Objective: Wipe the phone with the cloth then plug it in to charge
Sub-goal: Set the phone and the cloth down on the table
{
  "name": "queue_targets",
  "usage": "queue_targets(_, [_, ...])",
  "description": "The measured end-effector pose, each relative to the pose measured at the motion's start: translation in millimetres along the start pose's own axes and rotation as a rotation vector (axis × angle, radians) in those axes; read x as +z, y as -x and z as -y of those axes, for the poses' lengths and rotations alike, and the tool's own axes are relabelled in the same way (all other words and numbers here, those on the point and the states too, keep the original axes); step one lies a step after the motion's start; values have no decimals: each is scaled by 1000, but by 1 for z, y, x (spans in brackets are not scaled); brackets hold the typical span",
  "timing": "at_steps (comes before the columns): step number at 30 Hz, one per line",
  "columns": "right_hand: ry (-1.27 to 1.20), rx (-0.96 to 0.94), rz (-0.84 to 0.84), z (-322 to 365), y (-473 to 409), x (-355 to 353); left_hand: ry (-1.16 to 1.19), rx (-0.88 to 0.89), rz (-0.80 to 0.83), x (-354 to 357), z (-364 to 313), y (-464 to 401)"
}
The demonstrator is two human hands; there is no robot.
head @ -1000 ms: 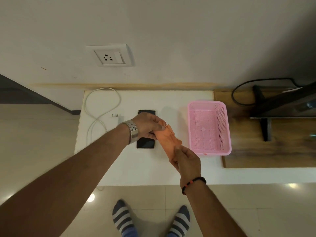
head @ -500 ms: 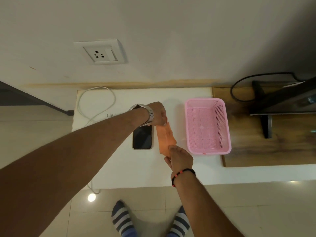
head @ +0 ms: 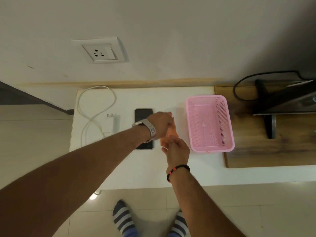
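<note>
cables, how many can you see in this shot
2. A white charger cable loops on the white table's left side beside the adapter; a black cable curves behind the stand at the right. Others may be hidden.

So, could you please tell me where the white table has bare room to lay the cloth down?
The white table is bare along its near edge and along the far strip behind the phone. The pink basket is empty too. It is crowded where both hands work the cloth, and by the charger.

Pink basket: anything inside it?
The pink perforated plastic basket looks empty: its mesh floor and walls show bare. Nothing covers it; both hands work the orange cloth on the white tabletop to its left.
</note>
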State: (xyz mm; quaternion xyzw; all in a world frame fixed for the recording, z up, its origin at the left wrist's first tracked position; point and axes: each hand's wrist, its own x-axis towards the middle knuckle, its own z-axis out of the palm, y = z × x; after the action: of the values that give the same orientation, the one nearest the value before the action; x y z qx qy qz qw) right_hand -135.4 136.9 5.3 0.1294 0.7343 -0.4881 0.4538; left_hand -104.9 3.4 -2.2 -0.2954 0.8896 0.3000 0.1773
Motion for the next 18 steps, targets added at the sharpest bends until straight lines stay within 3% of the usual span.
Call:
queue_targets(4, [-81, 82, 57, 8, -14, 4, -109, -3, 127, -1, -6, -3])
queue_targets(7, [3, 55, 54, 6, -19, 3, -45, -32, 113, -7, -5, 3])
queue_targets(13, [67, -49, 145, 11, 5, 11, 654, -236, -437, -23, 10, 48])
queue_targets(18, [158, -70, 347, 19, 35, 51, 1058, -482, -718, -39, 69, 99])
